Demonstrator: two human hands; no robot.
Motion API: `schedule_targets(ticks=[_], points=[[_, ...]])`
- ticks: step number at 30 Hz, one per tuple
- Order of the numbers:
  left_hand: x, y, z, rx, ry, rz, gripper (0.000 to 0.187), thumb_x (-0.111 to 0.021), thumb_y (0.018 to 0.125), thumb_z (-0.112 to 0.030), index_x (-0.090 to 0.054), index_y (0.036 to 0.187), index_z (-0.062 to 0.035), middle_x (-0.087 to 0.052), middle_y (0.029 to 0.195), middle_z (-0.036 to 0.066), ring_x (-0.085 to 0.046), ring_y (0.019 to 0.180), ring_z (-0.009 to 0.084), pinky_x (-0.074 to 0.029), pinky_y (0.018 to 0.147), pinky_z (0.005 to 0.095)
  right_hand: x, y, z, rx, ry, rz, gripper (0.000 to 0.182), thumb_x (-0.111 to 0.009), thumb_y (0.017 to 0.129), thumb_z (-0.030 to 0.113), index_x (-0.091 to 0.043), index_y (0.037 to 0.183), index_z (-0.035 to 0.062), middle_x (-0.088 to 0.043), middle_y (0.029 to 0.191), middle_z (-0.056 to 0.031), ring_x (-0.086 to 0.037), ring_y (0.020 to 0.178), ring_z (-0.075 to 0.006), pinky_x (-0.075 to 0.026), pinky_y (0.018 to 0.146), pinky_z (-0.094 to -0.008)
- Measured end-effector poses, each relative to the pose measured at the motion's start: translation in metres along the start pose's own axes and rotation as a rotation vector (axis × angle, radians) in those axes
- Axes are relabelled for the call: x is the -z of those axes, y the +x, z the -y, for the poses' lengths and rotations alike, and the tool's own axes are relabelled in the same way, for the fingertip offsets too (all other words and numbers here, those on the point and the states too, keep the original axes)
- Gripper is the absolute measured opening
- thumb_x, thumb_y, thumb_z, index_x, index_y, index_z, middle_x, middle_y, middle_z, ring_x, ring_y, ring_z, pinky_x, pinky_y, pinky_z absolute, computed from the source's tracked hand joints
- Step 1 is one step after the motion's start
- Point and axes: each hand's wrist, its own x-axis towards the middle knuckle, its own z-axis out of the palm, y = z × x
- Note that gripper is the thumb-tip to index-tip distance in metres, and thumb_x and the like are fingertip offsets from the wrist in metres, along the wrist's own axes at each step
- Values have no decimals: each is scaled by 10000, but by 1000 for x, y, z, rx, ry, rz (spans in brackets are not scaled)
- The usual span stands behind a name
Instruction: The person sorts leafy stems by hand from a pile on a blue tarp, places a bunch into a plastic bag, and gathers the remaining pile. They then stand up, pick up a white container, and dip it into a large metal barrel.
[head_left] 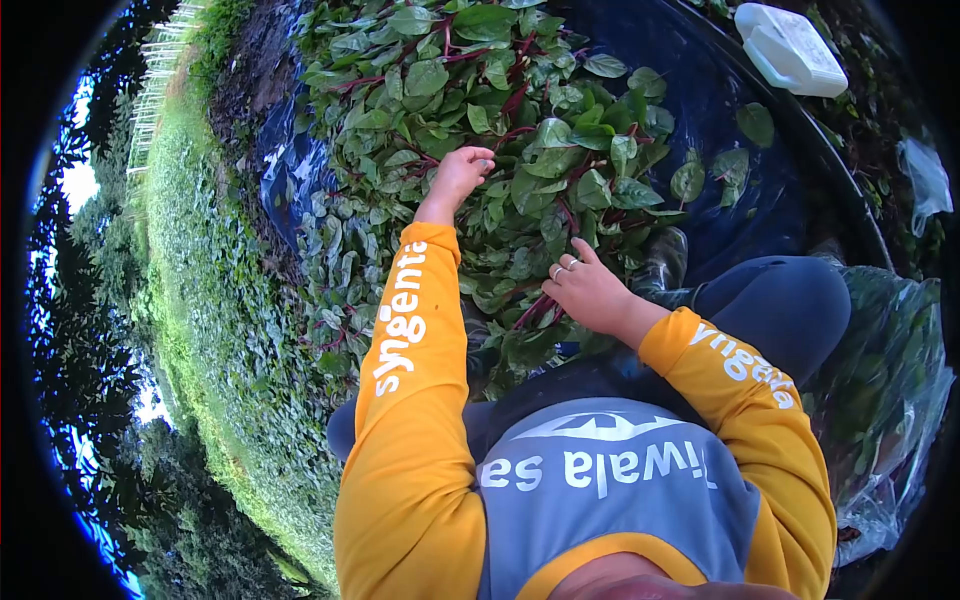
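A large heap of Malabar spinach (560, 165), with green leaves and purple-red stems, lies in front of me on a dark blue plastic sheet (730, 55). Over the middle of the heap, my left hand (462, 180) has its fingers curled into a pinch; what is between them is too small to make out. My right hand (592, 290), with rings on it, is lower and to the right, close to my knees. Its fingers are bent round red spinach stems (532, 312), partly hidden under the hand, while its thumb points away.
A clear plastic bag (880, 390) full of leaves stands at my right side. A pale plastic container (792, 52) lies at the upper right, beyond the sheet's dark rim. A thin plastic bag (925, 182) is below it. Green plants (235, 310) grow on the left.
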Motion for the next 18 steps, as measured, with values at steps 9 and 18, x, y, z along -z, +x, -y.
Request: schedule_targets(ticks=[9,18], points=[[-147,-71,47,-636,707,-381,478,-717,743,-77,-609,1205,-129,-562,1172,137,-565,1104,344,-479,944,439,-6,-7,4,27,-106,50,126,-586,847,171,-690,907,131,-656,938,-33,-613,1028,-220,-328,1104,-549],[-56,-92,-43,-922,715,-710,317,-670,717,-52,-717,1020,-130,-615,975,81,-599,926,303,-467,815,436,-4,-8,3,31,-113,2,149,-595,855,196,-713,931,145,-676,964,-30,-616,1061,-224,-340,1092,-547]])
